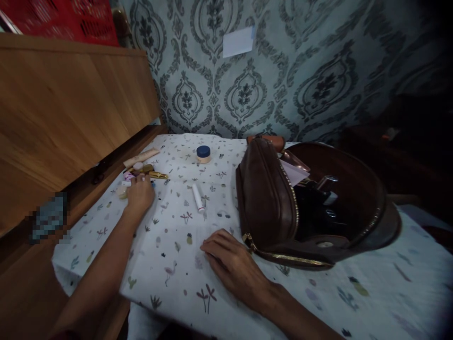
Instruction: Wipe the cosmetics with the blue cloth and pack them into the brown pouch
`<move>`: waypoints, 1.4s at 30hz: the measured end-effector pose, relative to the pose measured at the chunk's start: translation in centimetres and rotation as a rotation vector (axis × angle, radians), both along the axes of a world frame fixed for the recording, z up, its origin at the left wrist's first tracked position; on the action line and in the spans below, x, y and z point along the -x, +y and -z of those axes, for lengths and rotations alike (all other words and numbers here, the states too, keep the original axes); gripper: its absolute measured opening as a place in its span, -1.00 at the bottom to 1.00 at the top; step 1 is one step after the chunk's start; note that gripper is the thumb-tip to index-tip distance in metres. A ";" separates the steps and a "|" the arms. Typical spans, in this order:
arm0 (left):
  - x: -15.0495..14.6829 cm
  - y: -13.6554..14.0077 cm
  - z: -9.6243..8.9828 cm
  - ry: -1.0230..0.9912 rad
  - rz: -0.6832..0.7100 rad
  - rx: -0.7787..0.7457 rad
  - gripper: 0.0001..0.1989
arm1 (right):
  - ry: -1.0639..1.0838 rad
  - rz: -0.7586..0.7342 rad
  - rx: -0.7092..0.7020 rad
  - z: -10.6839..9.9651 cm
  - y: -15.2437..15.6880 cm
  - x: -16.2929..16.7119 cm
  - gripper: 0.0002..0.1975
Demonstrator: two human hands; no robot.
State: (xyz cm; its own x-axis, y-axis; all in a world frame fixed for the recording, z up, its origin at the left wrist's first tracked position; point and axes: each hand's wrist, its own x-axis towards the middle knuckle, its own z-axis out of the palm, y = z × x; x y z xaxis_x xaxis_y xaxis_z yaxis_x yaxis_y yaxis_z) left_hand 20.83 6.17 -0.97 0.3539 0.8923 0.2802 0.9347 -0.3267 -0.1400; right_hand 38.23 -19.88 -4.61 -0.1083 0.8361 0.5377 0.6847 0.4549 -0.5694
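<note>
At the table's left edge, my left hand (pixel 140 192) reaches into a group of small cosmetics, fingers bent and close together; what they grip, if anything, is hidden. Around it are a beige tube (pixel 141 157), a gold tube (pixel 157 174), a small pink item (pixel 128 176) and a small pale round jar (pixel 122 191). My right hand (pixel 235 267) rests palm down on the cloth, fingers loosely stretched, holding nothing. Just beyond it stands a brown leather bag (pixel 264 198), unzipped, with several items inside. Between the hands and the wall lie a white tube (pixel 197 197) and a blue-lidded jar (pixel 203 154).
A white patterned cloth (pixel 177 264) covers the table. To the left rises a wooden cabinet (pixel 71 104) with a red plastic basket (pixel 60 21) on top. Patterned wallpaper (pixel 244 89) closes off the back, with a paper (pixel 238 42) stuck on it.
</note>
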 end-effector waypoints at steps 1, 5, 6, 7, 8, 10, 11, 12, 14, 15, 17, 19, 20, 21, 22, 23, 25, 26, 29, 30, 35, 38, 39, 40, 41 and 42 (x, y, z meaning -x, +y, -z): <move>0.2 0.1 0.0 0.028 -0.011 0.025 -0.57 | -0.001 -0.003 0.001 0.0 0.0 0.0 -0.84; 0.3 -0.1 0.0 0.074 0.063 0.045 -0.58 | -0.006 0.002 0.015 0.2 0.0 -0.1 -0.84; 0.2 -0.2 0.0 0.083 0.104 0.041 -0.57 | -0.008 0.005 0.021 0.2 0.0 -0.1 -0.84; 0.1 -0.2 0.0 0.088 0.157 0.039 -0.56 | -0.013 0.009 0.029 0.1 0.0 -0.1 -0.84; 0.0 -0.3 0.1 0.086 0.222 0.042 -0.55 | -0.022 0.012 0.036 0.1 -0.1 -0.2 -0.84; -0.2 -0.2 0.4 0.058 0.380 0.064 -0.54 | -0.053 0.017 0.055 -0.1 -0.2 -0.1 -0.85; -0.3 -0.2 0.7 0.032 0.462 0.087 -0.54 | -0.071 0.019 0.065 -0.2 -0.3 -0.1 -0.86; -0.3 0.0 0.9 0.008 0.539 0.106 -0.56 | -0.090 0.020 0.077 -0.3 -0.3 -0.1 -0.87; -0.2 0.4 1.6 -0.037 0.628 0.114 -0.56 | -0.129 0.018 0.086 -0.4 -0.3 -0.2 -0.87; -0.2 0.7 1.9 -0.061 0.644 0.113 -0.56 | -0.154 0.015 0.087 -0.3 -0.3 -0.2 -0.87; -0.2 1.2 2.4 -0.119 0.628 0.095 -0.54 | -0.216 0.003 0.086 -0.3 -0.3 -0.5 -0.86; -0.3 1.3 2.5 -0.145 0.612 0.097 -0.54 | -0.265 -0.002 0.081 -0.3 -0.4 -0.8 -0.85; -0.4 1.2 2.4 -0.156 0.601 0.098 -0.54 | -0.274 -0.002 0.082 -0.4 -0.5 -0.9 -0.84; -0.5 0.9 2.2 -0.169 0.584 0.093 -0.54 | -0.268 0.000 0.086 -0.4 -0.6 -1.0 -0.84; -0.7 0.6 1.9 -0.188 0.559 0.082 -0.54 | -0.251 0.003 0.092 -0.5 -0.7 -1.1 -0.84; -0.9 0.3 1.5 -0.213 0.525 0.062 -0.55 | -0.228 0.008 0.099 -0.5 -0.8 -1.2 -0.84; -1.1 -0.1 0.8 -0.265 0.423 0.008 -0.57 | -0.182 0.011 0.117 -0.6 -0.9 -1.3 -0.85; -1.1 -0.2 0.3 -0.297 0.361 -0.019 -0.59 | -0.169 0.010 0.124 -0.6 -0.9 -1.3 -0.85; -0.2 0.3 -1.2 -0.396 0.193 -0.092 -0.63 | -0.164 0.001 0.134 -0.5 -0.9 -1.2 -0.84; 0.4 0.5 -1.8 -0.425 0.144 -0.116 -0.63 | -0.164 0.002 0.134 -0.4 -0.9 -1.1 -0.84; 4.5 1.9 -4.1 -0.396 -0.217 -0.164 -0.57 | -0.143 0.009 0.121 -0.1 -0.8 -0.9 -0.83; 6.6 2.9 -3.8 -0.264 -0.399 -0.039 -0.59 | -0.116 0.003 0.094 0.1 -0.7 -0.8 -0.83; 7.1 3.3 -3.5 -0.241 -0.421 -0.008 -0.61 | -0.108 0.003 0.087 0.1 -0.7 -0.8 -0.83; 7.6 3.7 -3.1 -0.226 -0.428 0.011 -0.61 | -0.100 0.004 0.082 0.1 -0.7 -0.8 -0.83; 7.9 4.1 -2.7 -0.207 -0.416 0.023 -0.61 | -0.094 0.005 0.080 0.1 -0.7 -0.8 -0.82; 8.2 4.5 -2.4 -0.186 -0.370 0.028 -0.59 | -0.087 0.007 0.078 0.0 -0.7 -0.8 -0.82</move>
